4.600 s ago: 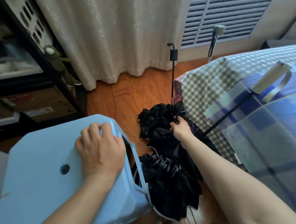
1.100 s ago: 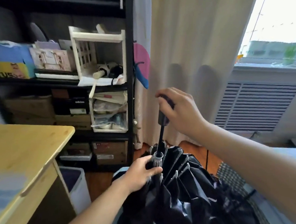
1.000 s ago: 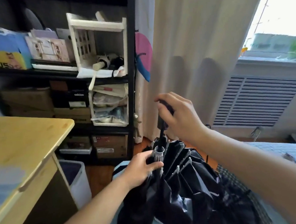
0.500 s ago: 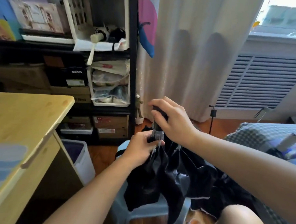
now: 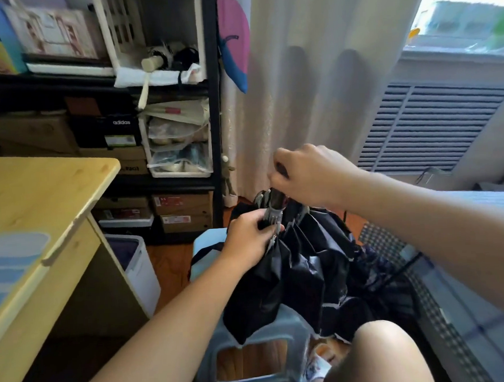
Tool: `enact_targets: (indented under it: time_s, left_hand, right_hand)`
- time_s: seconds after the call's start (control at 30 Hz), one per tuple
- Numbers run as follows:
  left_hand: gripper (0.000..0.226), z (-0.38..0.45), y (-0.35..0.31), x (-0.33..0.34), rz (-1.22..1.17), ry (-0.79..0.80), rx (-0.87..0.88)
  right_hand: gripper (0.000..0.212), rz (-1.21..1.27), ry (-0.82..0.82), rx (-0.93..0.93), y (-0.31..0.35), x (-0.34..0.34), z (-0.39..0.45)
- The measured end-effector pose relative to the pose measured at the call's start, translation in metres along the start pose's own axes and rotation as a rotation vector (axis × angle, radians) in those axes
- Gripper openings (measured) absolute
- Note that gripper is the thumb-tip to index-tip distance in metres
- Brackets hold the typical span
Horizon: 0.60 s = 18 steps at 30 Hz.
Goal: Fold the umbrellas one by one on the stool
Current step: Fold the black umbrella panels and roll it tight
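The black umbrella [image 5: 292, 264] stands over the blue stool [image 5: 253, 351], mid-collapse. The right hand [image 5: 305, 175] grips the handle and the left hand [image 5: 249, 240] grips the rib ends. Next, probably, gather and wrap the canopy. The shaft has shortened; the hands are now nearly touching.

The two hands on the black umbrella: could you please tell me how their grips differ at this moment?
The right hand sits higher, curled over the handle end of the umbrella; the left hand sits lower, gripping the gathered ribs and fabric. The right hand reaches in from the right, knuckles up; the left comes up from below. Both grip the same black umbrella above the blue stool.
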<state>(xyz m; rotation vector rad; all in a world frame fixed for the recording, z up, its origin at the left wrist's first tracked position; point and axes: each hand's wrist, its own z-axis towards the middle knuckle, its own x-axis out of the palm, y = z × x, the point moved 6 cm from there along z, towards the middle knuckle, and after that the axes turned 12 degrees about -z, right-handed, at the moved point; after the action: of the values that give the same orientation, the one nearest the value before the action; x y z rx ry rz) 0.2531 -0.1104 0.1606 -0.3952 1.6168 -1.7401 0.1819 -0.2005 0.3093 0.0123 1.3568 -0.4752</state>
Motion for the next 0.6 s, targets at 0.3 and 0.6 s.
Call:
enact_targets:
  time_s: [0.3,0.6]
  left_hand:
    - [0.028,-0.024,-0.099,-0.036,0.009,-0.156,0.276]
    - [0.017,-0.034,-0.077,-0.134,-0.2,-0.238,-0.12]
  right_hand:
    - [0.033,0.444,0.033,0.456,-0.102,-0.024,-0.033]
    - [0.019,1.387,0.039,0.56,-0.137,0.036,-0.069]
